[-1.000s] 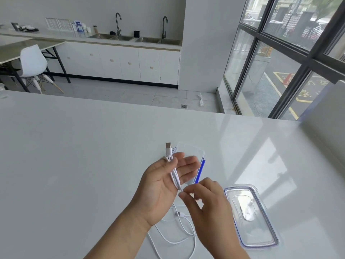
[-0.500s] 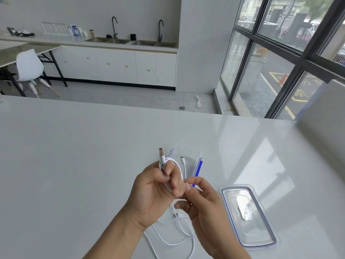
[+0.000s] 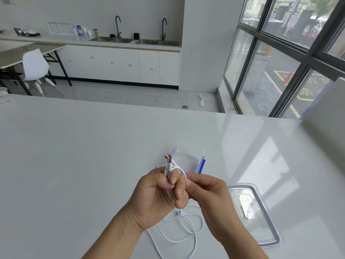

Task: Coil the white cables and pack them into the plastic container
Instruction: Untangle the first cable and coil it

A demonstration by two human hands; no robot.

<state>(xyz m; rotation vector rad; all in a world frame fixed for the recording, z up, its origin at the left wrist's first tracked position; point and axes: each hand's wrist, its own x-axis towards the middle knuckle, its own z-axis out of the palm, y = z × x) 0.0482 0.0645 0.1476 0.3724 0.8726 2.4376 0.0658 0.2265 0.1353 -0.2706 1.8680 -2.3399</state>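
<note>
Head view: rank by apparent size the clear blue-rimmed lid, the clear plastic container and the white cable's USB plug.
1. Clear blue-rimmed lid, though it lies nearer the camera.
2. Clear plastic container, farther off and partly hidden, so its order against the lid is unsure.
3. White cable's USB plug, plainly smallest.

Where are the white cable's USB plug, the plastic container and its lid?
USB plug (image 3: 169, 163), head view, white body behind the metal tip.
plastic container (image 3: 188, 161), head view, bare clear floor.
lid (image 3: 249, 209), head view, centre panel.

Glossy white table (image 3: 93, 165); clear plastic container (image 3: 190, 157) and lid (image 3: 261, 230); smooth white cable (image 3: 186, 228), metal-tipped plug (image 3: 167, 157)
</note>
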